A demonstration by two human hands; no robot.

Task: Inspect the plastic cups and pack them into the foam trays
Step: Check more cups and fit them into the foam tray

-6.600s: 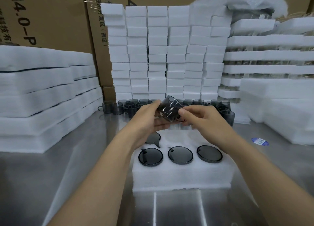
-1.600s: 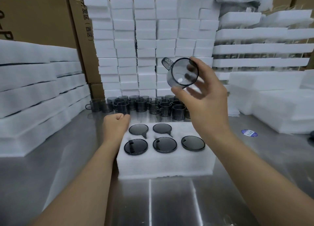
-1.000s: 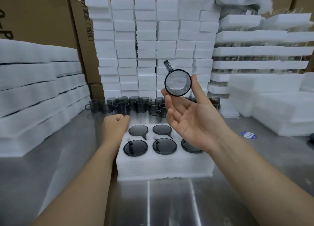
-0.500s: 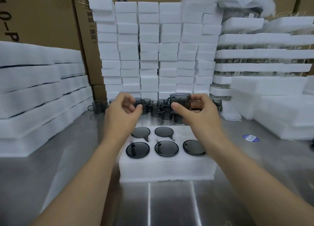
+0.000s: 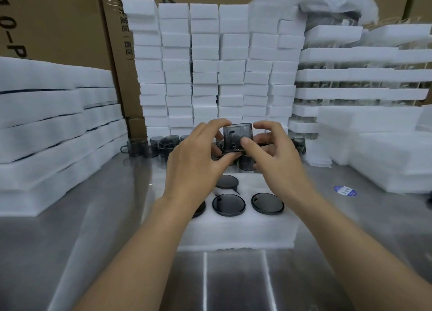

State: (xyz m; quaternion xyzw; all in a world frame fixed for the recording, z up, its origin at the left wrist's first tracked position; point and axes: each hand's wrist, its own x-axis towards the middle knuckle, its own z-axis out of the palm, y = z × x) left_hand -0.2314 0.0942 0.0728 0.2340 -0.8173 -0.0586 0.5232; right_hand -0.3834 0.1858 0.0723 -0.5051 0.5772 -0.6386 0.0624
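One cup (image 5: pixel 237 137) is hovering above the tray (image 5: pixel 233 231), left hand (image 5: pixel 196 161) pinching it top and bottom, right hand (image 5: pixel 275 156) pinching its side. Likely light, stiff, slick; gripping the walls is looking safest.

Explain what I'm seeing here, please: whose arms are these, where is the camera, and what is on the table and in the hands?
There is no machine. These are a person's two bare arms, seen from one wide-angle camera worn on the head, looking forward and down. The left hand and right hand together hold one smoky clear plastic cup above a foam tray on a steel table. In the tray's holes sit dark cups. Four show, and the left arm hides part of the tray. Behind the tray stands a row of loose cups. Stacks of white foam and cardboard boxes fill the back.
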